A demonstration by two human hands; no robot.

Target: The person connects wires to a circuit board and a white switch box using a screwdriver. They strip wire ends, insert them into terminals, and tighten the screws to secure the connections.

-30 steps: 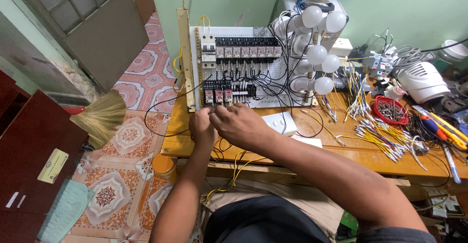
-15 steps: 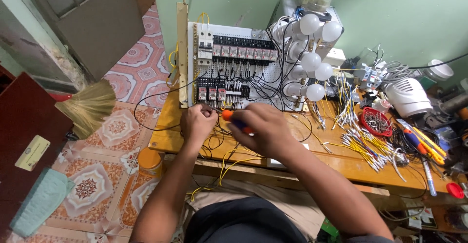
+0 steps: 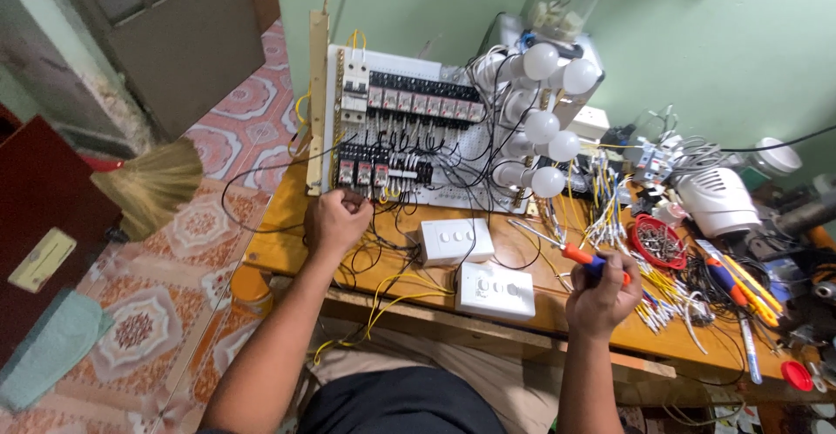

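1. Orange-handled screwdriver (image 3: 582, 258) sits in the right hand (image 3: 603, 295), fingers clenched around its grip, the thin shaft pointing up and left over the wooden surface (image 3: 287, 225), well apart from the panel.
2. Left hand (image 3: 338, 218) is curled at the lower left corner of the white wiring board (image 3: 409, 134); it seems to pinch a black wire (image 3: 261, 168) near the bottom row of relays, though the fingertips are hidden.
3. To do this step well, keep the left hand steady on that wire so its bare end stays seated in the terminal.
4. Bring the screwdriver tip across low, clearing the two white switch boxes (image 3: 455, 241) and the loose yellow wires (image 3: 392, 299) lying on the surface.
5. Set the tip square in the screw head before turning; a tilted tip would likely slip.
6. Mind the white bulbs (image 3: 542, 125) crowding the board's right side.
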